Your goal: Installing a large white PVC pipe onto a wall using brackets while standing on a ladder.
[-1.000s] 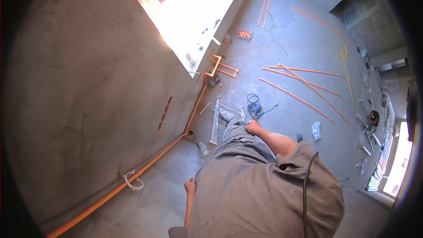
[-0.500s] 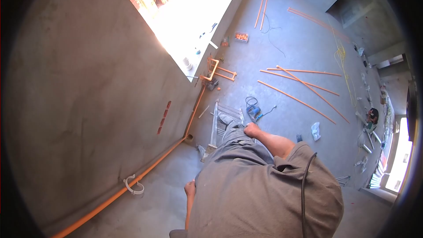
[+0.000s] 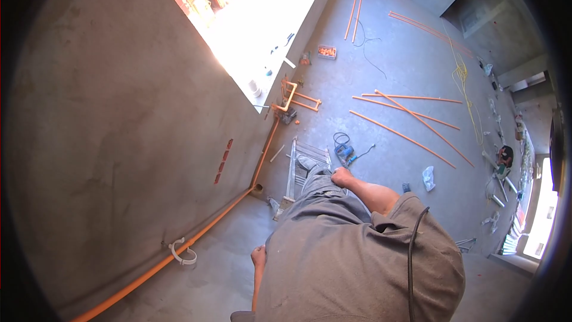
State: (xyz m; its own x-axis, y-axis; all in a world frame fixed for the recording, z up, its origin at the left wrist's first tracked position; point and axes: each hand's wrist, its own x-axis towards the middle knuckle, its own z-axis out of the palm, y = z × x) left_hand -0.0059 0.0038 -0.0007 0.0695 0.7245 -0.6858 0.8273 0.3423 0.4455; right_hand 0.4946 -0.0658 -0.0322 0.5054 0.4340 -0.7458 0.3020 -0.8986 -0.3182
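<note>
My right hand (image 3: 341, 176) is closed in a fist beside my grey trouser leg (image 3: 322, 186); what it grips, if anything, is hidden. Lower down, my left hand (image 3: 258, 256) hangs against my side with curled fingers, partly covered by my brown shirt (image 3: 339, 256). Below me a metal stepladder (image 3: 292, 173) shows, with my shoe (image 3: 306, 161) over its steps. A blue power tool (image 3: 345, 154) with a coiled cord lies on the floor past my right hand. On the wall to the left runs an orange pipe (image 3: 149, 271), with a white C-shaped piece (image 3: 183, 252) at it.
Several loose orange pipes (image 3: 411, 135) lie crossed on the floor. A bent pipe frame (image 3: 296, 98) stands below the bright window opening (image 3: 268, 18). Farther off are a box of orange fittings (image 3: 327, 52) and a yellow cord (image 3: 462, 74); a plastic bag (image 3: 428, 178) lies at right.
The whole view has shifted very slightly. Both hands keep the same places and the same closed shape.
</note>
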